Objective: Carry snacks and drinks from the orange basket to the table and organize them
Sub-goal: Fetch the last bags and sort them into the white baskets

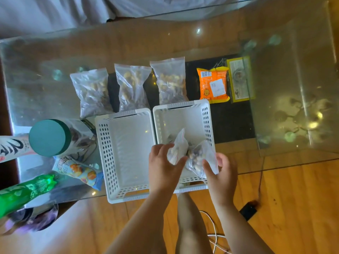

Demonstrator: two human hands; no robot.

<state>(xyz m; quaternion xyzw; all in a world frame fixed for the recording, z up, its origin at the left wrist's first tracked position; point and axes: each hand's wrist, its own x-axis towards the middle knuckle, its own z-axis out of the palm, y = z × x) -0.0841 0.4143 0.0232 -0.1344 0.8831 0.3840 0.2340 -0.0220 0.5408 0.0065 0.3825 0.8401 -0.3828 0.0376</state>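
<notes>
Two white perforated baskets stand side by side at the glass table's near edge: the left basket (110, 162) and the right basket (206, 121). Over the right basket, my left hand (163, 167) grips one clear zip bag of nuts (177, 149), and my right hand (222, 173) grips a second zip bag of nuts (199, 158). Three more zip bags of nuts (132, 87) lie in a row behind the baskets. An orange snack packet (212, 85) and a yellow packet (240, 79) lie to their right.
At the table's left end stand a teal-lidded jar (48, 137), a white bottle (12, 147), a green bottle (23, 193) and a colourful snack tube (78, 170). Cables (214, 233) and a black adapter (248, 210) lie on the wooden floor by my legs.
</notes>
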